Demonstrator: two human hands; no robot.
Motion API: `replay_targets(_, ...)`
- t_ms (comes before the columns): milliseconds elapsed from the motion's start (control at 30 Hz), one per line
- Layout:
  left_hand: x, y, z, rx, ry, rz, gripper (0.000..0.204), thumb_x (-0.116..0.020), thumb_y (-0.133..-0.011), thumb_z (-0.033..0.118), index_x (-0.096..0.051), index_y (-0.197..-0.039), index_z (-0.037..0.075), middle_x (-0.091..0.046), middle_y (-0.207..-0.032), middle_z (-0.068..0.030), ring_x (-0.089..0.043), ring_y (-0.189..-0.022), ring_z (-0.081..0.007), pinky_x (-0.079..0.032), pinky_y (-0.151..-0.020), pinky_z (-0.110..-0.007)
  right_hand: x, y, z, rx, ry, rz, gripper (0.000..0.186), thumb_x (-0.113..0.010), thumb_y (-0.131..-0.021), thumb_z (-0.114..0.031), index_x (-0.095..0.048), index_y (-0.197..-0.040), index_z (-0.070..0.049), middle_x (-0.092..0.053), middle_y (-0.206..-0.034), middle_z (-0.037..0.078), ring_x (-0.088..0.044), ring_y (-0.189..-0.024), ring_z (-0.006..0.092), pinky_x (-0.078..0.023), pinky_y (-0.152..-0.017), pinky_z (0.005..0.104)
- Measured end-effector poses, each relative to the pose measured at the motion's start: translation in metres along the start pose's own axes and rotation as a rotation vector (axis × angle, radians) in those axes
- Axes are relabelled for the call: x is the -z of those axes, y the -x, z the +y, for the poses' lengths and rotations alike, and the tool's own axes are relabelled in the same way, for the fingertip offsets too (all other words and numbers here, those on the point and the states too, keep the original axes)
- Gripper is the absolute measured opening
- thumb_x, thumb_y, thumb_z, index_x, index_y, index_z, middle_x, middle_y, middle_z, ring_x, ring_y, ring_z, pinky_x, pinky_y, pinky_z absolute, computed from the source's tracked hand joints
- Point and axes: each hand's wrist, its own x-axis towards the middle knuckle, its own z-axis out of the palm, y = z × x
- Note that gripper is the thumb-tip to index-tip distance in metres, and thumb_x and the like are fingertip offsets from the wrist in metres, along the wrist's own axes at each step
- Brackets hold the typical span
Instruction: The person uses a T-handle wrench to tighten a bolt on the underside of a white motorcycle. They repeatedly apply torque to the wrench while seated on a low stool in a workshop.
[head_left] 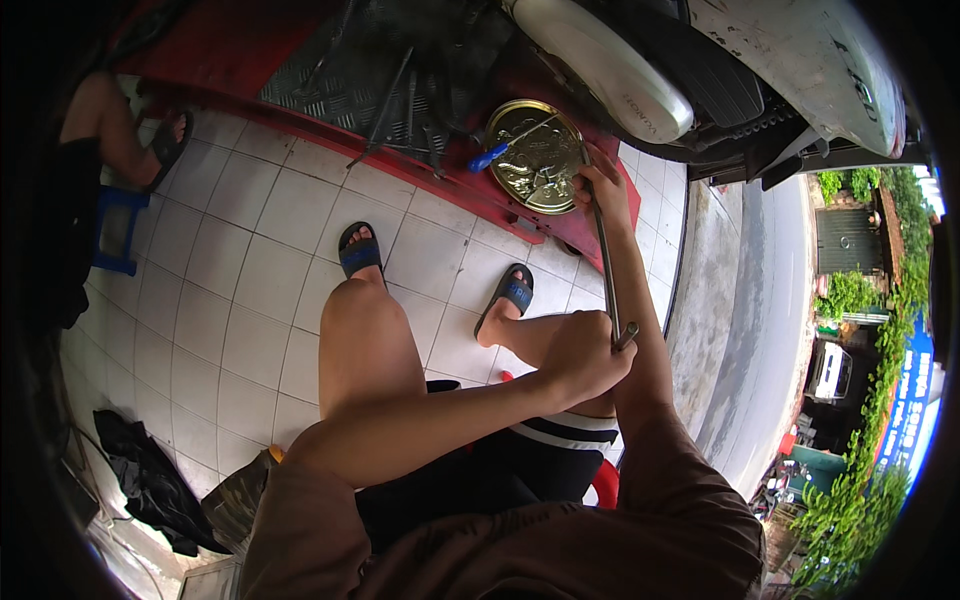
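Note:
A long metal T-handle wrench [605, 262] runs between my two hands. My left hand [585, 362] is closed round its handle end, and the short crossbar sticks out beyond the fingers. Farther off, my right hand [604, 187] has its fingers round the other end of the shaft, beside the rim of a round gold tray [497, 122]. Small metal parts [548, 178] lie in that tray; their kinds are too small to tell. A screwdriver with a blue handle [489, 157] rests across the tray's left edge.
The tray stands on a red platform [455, 200] with a dark treadplate [345, 85] holding several long tools [385, 110]. A motorbike [640, 85] looms at the upper right. Another person's leg [125, 130] and a blue stool [120, 228] are at the left.

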Motion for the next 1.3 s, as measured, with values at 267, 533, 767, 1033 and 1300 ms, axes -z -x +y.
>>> replay_targets(267,-0.004,-0.016,-0.020,0.237,0.147,-0.020,0.042,-0.055,-0.088,0.024,-0.056,-0.055,-0.001,-0.057,-0.048,-0.0080,-0.055,-0.042,-0.0160,-0.045,-0.046,-0.032,0.017,-0.023,0.064,-0.325,0.191,-0.043,0.051,-0.051,-0.089,-0.001,-0.041,-0.139,-0.002,-0.056,-0.066,0.006,-0.046,-0.046,0.0096,-0.037,-0.040,0.0254)
replay_targets(533,-0.009,-0.011,-0.016,0.136,0.092,0.097,0.039,-0.058,-0.089,0.029,-0.058,-0.064,-0.001,-0.059,-0.052,-0.0090,-0.058,-0.047,-0.0174,-0.045,-0.048,-0.032,0.014,-0.026,0.075,-0.336,0.225,-0.109,0.043,-0.051,-0.088,-0.005,-0.044,-0.130,-0.002,-0.056,-0.065,0.007,-0.046,-0.045,0.0103,-0.038,-0.041,0.0261)
replay_targets(767,-0.002,-0.013,-0.013,0.053,0.045,0.176,0.036,-0.060,-0.087,0.029,-0.061,-0.069,-0.002,-0.062,-0.059,-0.0149,-0.063,-0.056,-0.0265,-0.047,-0.055,-0.037,-0.002,-0.020,0.062,-0.422,0.174,-0.082,0.002,-0.048,-0.090,-0.006,-0.049,-0.091,-0.008,-0.053,-0.065,0.007,-0.040,-0.044,0.0087,-0.031,-0.038,0.0257)
replay_targets(1033,0.039,-0.010,0.018,-0.288,-0.194,0.152,0.032,-0.060,-0.086,0.027,-0.058,-0.064,0.004,-0.058,-0.053,-0.0123,-0.058,-0.048,-0.0300,-0.046,-0.051,-0.041,-0.041,0.048,-0.048,-0.026,-0.252,-0.263,0.032,-0.044,-0.097,-0.012,-0.050,-0.125,0.001,-0.050,-0.063,0.002,-0.037,-0.044,0.0077,-0.030,-0.043,0.0222)
replay_targets(1300,0.066,-0.036,0.009,-0.570,-0.247,0.527,0.039,-0.064,-0.089,0.027,-0.053,-0.060,0.004,-0.050,-0.055,-0.0092,-0.052,-0.055,-0.0260,-0.041,-0.047,-0.039,-0.098,0.024,-0.107,0.167,-0.313,-0.262,0.031,-0.042,-0.097,-0.008,-0.046,-0.126,-0.001,-0.037,-0.059,0.000,-0.031,-0.042,0.0096,-0.025,-0.041,0.0251)
